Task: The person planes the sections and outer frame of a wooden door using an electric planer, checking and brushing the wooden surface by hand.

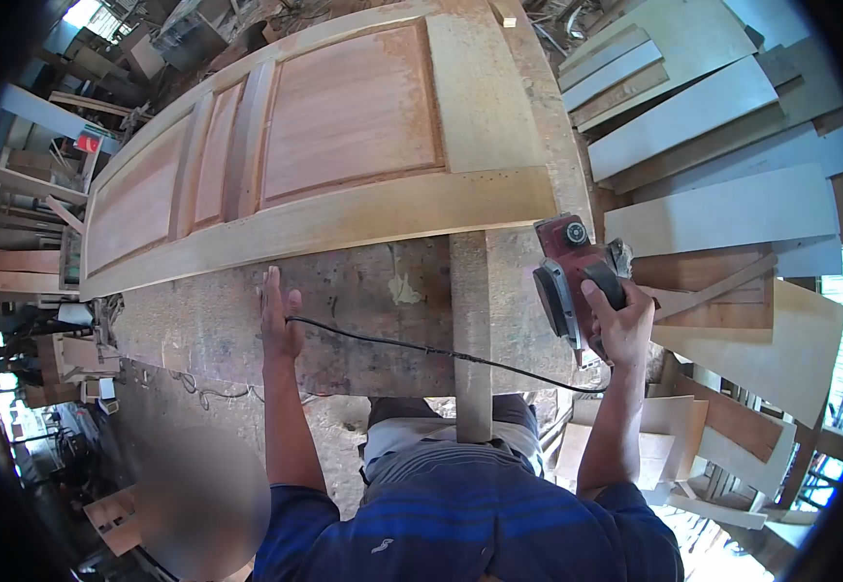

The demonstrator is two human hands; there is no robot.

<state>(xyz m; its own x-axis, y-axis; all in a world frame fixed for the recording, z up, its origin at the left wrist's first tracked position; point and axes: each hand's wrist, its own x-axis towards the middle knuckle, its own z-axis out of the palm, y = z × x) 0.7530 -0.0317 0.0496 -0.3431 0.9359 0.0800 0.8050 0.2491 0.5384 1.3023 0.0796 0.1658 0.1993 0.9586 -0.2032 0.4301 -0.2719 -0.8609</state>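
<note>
My right hand is wrapped round the handle of a red and black power tool, held at the right end of the workbench. A black cord runs from the tool leftward to my left hand. That hand is upright near the front edge of a wooden panel door, its fingers stretched and the cord passing by the thumb side. The door lies flat on the bench, with its near right corner close to the tool.
A narrow wooden board crosses the bench towards my body. Sheets and offcuts of wood are stacked along the right. More timber stands at the left. A blurred round shape is at the lower left.
</note>
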